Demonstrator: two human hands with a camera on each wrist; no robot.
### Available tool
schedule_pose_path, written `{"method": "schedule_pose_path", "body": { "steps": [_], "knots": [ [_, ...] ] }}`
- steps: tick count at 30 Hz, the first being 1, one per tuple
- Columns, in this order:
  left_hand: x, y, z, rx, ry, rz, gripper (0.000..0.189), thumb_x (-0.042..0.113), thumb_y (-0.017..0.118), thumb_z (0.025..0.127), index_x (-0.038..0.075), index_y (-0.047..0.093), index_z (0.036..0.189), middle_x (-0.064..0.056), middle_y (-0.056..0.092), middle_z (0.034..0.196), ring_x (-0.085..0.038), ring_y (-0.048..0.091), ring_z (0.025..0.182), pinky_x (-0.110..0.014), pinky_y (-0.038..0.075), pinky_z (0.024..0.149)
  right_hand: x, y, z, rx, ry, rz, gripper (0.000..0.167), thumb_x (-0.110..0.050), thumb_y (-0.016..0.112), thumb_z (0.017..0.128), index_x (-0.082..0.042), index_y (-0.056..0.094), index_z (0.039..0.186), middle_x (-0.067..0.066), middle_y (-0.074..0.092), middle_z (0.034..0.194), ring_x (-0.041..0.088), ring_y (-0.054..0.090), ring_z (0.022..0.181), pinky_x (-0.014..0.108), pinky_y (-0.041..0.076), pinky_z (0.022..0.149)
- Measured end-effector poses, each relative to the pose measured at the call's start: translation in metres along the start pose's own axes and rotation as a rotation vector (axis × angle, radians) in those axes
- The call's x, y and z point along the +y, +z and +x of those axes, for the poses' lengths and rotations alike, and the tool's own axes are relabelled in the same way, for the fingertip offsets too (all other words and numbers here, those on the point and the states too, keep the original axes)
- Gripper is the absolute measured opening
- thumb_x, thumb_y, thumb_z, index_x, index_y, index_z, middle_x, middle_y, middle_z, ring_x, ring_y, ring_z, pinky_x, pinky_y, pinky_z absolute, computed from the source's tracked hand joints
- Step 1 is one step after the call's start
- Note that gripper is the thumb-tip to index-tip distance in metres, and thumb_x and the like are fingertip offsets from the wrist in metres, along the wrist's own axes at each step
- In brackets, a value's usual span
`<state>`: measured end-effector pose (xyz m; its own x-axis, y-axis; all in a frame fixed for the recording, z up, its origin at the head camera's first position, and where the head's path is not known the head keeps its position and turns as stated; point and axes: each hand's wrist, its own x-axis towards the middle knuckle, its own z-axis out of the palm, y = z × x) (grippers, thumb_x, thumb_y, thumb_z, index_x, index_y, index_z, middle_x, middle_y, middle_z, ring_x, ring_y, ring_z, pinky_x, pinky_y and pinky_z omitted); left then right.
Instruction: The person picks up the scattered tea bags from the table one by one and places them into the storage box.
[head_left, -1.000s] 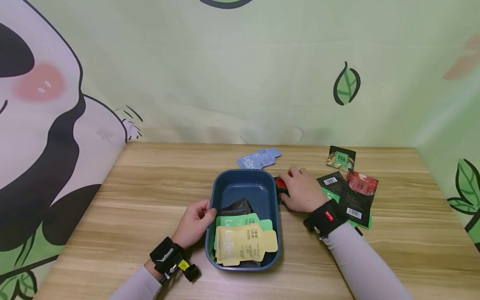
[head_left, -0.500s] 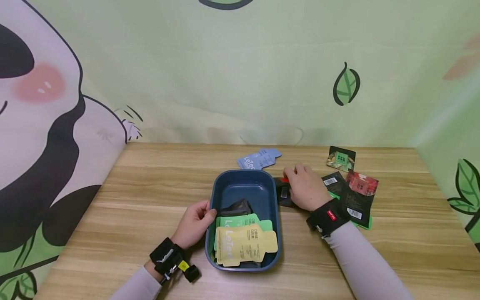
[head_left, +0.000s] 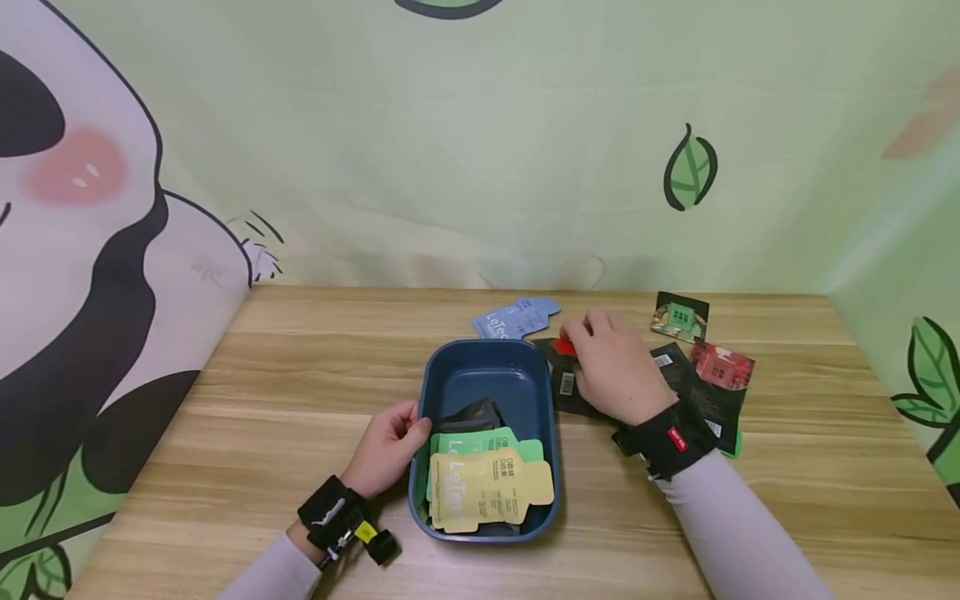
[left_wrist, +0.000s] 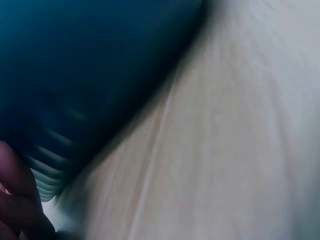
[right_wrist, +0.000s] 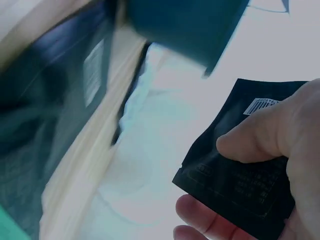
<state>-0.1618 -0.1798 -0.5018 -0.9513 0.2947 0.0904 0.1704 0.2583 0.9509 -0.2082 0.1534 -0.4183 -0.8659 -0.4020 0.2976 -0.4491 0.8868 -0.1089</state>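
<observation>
My left hand (head_left: 384, 450) grips the left side of the blue container (head_left: 491, 373), its thumb at the rim. Inside lie a yellow bottle-shaped sachet (head_left: 487, 490), a green one (head_left: 471, 441) partly beneath it, and a black packet (head_left: 474, 414). Just right of the container, my right hand (head_left: 621, 368) pinches a flat black packet (head_left: 567, 398) with a barcode and a red patch. In the right wrist view the thumb presses on this black packet (right_wrist: 225, 172), with fingers behind it. In the left wrist view the container's wall (left_wrist: 100, 50) fills the upper left.
A blue sachet (head_left: 513, 318) lies behind the container. Farther right are a packet with a green label (head_left: 680, 317), a red-topped packet (head_left: 722, 367) and other black packets, partly hidden by my right hand and wrist. A printed cloth (head_left: 450, 167) hangs behind the wooden table (head_left: 300, 367).
My right hand has lifted slightly and moved a little right. More of the black packet it holds now shows beside the container. The left hand stays on the container.
</observation>
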Motion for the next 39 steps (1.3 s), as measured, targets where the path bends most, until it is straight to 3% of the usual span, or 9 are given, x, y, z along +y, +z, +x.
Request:
{"method": "schedule_pose_path", "body": {
  "steps": [14,19,27,31,35,39],
  "knots": [
    [-0.002,0.000,0.000,0.007,-0.009,0.000,0.027,0.004,0.055,0.101,0.006,0.048,0.074,0.004,0.042,0.063,-0.005,0.044,0.059,-0.020,0.032,0.053,-0.061,-0.008,-0.009,-0.050,-0.253,0.081,0.044,-0.010,0.080,0.080,-0.016,0.060,0.118,0.004,0.050,0.105,0.022,0.051,0.093,0.034,0.048,0.082],
    [-0.005,0.000,0.001,0.005,0.028,-0.006,0.028,0.003,0.056,0.099,0.003,0.046,0.073,0.006,0.041,0.062,-0.003,0.041,0.057,-0.020,0.031,0.052,-0.072,-0.008,-0.013,-0.075,-0.302,0.138,0.047,-0.015,0.076,0.081,-0.016,0.061,0.125,0.002,0.051,0.109,0.019,0.048,0.094,0.033,0.046,0.081],
    [-0.006,0.000,0.001,0.005,0.029,-0.013,0.027,0.002,0.056,0.099,0.004,0.046,0.073,0.006,0.042,0.063,-0.003,0.042,0.058,-0.020,0.031,0.053,-0.073,-0.013,-0.016,-0.139,-0.299,0.189,0.061,-0.036,0.075,0.083,-0.017,0.058,0.139,0.000,0.052,0.122,0.017,0.049,0.105,0.035,0.048,0.087],
    [-0.006,0.000,0.001,0.004,0.019,-0.021,0.027,0.001,0.055,0.099,0.004,0.046,0.073,0.006,0.043,0.063,-0.004,0.043,0.058,-0.020,0.031,0.053,-0.071,-0.016,-0.016,-0.158,-0.292,0.190,0.069,-0.043,0.075,0.085,-0.017,0.054,0.145,0.005,0.052,0.141,0.024,0.052,0.126,0.045,0.049,0.103],
    [-0.005,0.000,0.001,-0.002,0.019,-0.023,0.027,0.001,0.055,0.099,0.004,0.047,0.074,0.005,0.042,0.063,-0.004,0.043,0.058,-0.020,0.031,0.053,-0.063,-0.019,-0.015,-0.189,-0.260,0.196,0.078,-0.048,0.074,0.087,-0.016,0.048,0.153,0.013,0.043,0.159,0.037,0.041,0.147,0.056,0.039,0.117],
    [-0.004,0.000,0.001,-0.004,0.018,-0.021,0.026,0.002,0.055,0.099,0.004,0.048,0.074,0.005,0.043,0.063,-0.004,0.043,0.058,-0.021,0.032,0.053,-0.049,-0.021,-0.012,-0.204,-0.217,0.208,0.084,-0.050,0.072,0.089,-0.015,0.041,0.158,0.015,0.034,0.165,0.043,0.032,0.153,0.060,0.032,0.121]
  ]
}}
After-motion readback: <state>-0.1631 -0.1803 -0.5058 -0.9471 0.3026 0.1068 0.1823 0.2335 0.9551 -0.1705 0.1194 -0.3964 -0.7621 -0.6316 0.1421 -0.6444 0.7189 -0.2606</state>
